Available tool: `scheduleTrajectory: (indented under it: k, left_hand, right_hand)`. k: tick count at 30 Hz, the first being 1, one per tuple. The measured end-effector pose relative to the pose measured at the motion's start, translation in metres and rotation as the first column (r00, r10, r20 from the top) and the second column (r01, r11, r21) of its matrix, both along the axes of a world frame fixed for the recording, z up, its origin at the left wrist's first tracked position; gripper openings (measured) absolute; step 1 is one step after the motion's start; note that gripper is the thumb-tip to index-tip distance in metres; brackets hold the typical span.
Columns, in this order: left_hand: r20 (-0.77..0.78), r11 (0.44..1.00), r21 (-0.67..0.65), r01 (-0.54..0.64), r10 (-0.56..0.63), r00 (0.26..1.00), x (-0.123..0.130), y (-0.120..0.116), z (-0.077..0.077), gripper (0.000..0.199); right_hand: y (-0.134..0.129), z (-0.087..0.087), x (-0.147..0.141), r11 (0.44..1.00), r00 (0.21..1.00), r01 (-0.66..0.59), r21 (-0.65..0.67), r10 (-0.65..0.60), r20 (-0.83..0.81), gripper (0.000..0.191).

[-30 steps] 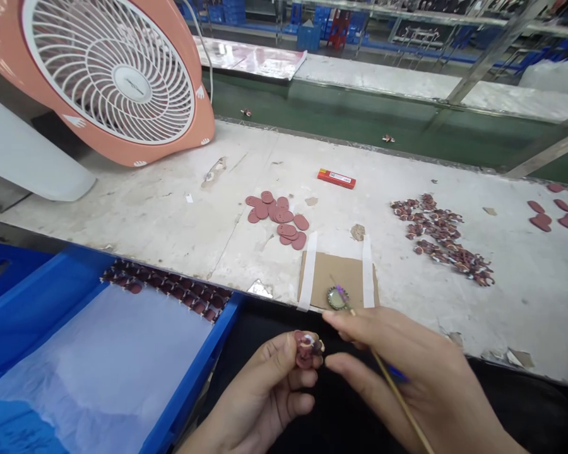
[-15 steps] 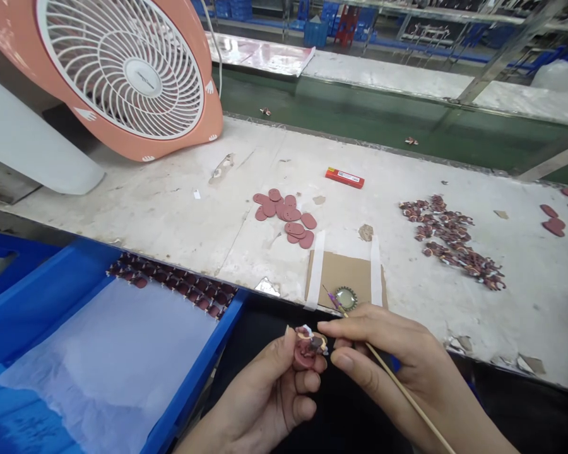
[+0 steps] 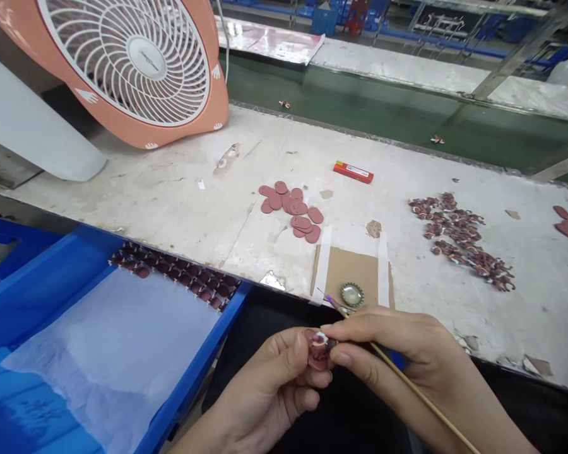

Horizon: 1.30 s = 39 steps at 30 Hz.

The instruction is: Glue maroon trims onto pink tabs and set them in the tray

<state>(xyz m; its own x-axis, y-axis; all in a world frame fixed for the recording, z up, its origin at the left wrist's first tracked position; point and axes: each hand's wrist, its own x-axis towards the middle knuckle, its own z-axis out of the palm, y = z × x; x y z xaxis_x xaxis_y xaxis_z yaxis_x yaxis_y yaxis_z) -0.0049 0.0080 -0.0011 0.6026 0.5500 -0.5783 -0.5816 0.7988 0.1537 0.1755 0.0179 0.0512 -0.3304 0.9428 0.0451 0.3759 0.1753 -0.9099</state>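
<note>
Below the workbench point(image 3: 170, 221) edge | left hand point(image 3: 265, 384): clamped on small maroon piece point(image 3: 319, 350) | right hand point(image 3: 407, 353): pinched around thin wooden stick point(image 3: 421, 397)

Nothing is reading clearly here: a small dark logo is sitting on the hub point(image 3: 146, 58) of the fan point(image 3: 208, 94), a white label with tiny print is showing on the red box point(image 3: 353, 172) right of the fan, and faint unreadable marks are showing inside the blue crate point(image 3: 194, 353) below the fan
</note>
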Motion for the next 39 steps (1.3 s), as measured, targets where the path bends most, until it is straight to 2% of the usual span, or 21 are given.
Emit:
scheduleTrajectory:
  k: [13,31,36,39]
  left_hand:
    - [-0.012,0.989,-0.134,-0.068,0.067,0.998,0.002,-0.002,-0.005,0.024]
    - [-0.051,0.981,-0.166,-0.095,0.088,0.995,0.002,-0.002,-0.006,0.025]
    - [-0.056,0.991,-0.112,-0.068,0.062,0.997,0.003,0.0,-0.01,0.027]
    - [-0.096,1.0,0.031,-0.005,0.008,0.995,0.002,0.002,-0.011,0.037]
  right_hand:
    - [0.002,-0.002,-0.004,0.998,1.0,0.002,-0.06,-0.001,0.015,0.013]
    - [0.006,-0.006,-0.001,0.998,0.998,-0.041,-0.057,0.043,0.042,0.012]
    - [0.008,-0.007,0.001,0.998,0.996,-0.043,-0.055,0.047,0.072,0.011]
    - [0.008,-0.008,0.0,0.994,0.996,-0.022,0.11,0.012,0.088,0.008]
